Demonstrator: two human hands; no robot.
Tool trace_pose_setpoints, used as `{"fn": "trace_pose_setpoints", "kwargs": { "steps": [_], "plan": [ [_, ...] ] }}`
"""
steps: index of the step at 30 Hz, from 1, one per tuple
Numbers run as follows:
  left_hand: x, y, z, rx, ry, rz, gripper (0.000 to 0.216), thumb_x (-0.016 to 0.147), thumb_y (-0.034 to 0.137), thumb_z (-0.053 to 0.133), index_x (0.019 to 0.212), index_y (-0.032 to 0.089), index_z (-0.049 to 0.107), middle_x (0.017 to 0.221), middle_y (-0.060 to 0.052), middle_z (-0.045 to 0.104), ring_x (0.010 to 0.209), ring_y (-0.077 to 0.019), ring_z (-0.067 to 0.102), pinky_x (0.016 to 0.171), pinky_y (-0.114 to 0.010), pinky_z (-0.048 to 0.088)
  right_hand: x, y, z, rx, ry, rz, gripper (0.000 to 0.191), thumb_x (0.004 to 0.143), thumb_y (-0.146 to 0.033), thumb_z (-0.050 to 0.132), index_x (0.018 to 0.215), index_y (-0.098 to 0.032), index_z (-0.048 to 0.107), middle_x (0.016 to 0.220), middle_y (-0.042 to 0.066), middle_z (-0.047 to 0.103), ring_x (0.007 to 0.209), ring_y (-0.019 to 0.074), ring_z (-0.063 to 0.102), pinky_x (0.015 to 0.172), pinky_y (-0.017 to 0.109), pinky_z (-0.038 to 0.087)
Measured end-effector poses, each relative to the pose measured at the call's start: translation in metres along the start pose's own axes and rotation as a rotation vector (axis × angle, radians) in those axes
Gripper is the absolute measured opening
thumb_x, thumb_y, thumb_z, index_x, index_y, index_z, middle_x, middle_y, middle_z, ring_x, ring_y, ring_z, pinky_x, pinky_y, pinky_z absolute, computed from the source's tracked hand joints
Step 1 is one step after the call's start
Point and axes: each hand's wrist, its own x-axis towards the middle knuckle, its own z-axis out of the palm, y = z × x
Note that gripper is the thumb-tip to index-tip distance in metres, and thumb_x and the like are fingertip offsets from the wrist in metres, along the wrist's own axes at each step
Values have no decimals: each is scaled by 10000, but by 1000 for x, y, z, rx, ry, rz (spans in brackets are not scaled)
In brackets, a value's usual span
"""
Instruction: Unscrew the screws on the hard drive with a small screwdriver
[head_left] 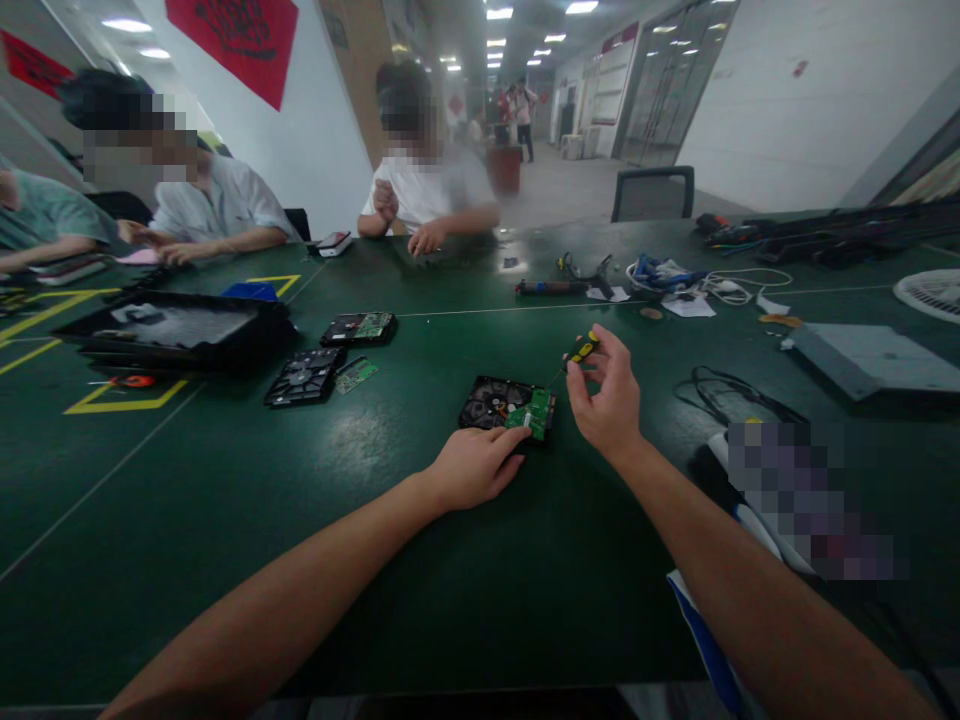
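Observation:
A hard drive [487, 402] lies on the green table with its circuit board [534, 408] facing up at the right end. Across its near edge rests my left hand [476, 465], the fingers holding the drive down and the forefinger touching the board. My right hand [609, 395] is closed around a yellow and black screwdriver [583, 348], pinched between thumb and fingers. Its thin shaft slants down towards the right edge of the drive. Whether the tip sits in a screw is too small to tell.
To the left lie two more hard drives [304, 377] [360, 327] and a loose green circuit board [355, 375]. Beyond them stands a black tray [180, 330]. Cables [664, 272], a grey metal box [877, 357] and a white fan grille [930, 295] lie rightward. Several people sit opposite.

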Motion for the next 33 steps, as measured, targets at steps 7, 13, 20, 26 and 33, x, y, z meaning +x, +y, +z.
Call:
{"fn": "trace_pose_setpoints", "kwargs": {
  "steps": [7,13,20,26,33],
  "plan": [
    [0,0,0,-18,-1,0,437,1075,364,479,1470,180,504,1155,-107,755,939,-255,760,802,-390,612,-1,0,-1,-40,-6,-28,676,975,-301,641,1599,-329,381,1430,130,592,1015,249,718,709,395,703],
    [0,-1,1,-16,13,6,434,1076,366,474,1466,179,506,1148,-105,758,934,-257,760,806,-390,613,-1,2,-1,-17,3,2,660,972,-297,647,1580,-323,389,1425,130,582,971,233,728,702,384,696],
    [0,-1,2,-6,0,-4,441,1071,369,482,1469,183,507,1134,-102,759,932,-254,760,813,-384,612,-1,3,1,-11,7,-18,663,977,-304,634,1585,-326,370,1461,137,540,990,236,720,701,381,697],
    [1,1,-1,-11,-3,-10,431,1074,365,478,1464,186,509,1135,-101,761,940,-254,760,818,-387,610,-1,3,0,-10,16,-14,675,948,-306,674,1568,-330,406,1419,130,526,933,221,706,656,369,692],
    [0,1,0,-3,7,3,431,1077,369,471,1461,176,511,1142,-101,757,932,-259,756,798,-386,609,-1,4,0,-2,8,0,672,953,-265,655,1568,-305,389,1421,140,523,943,217,713,672,362,689]
  ]
}}
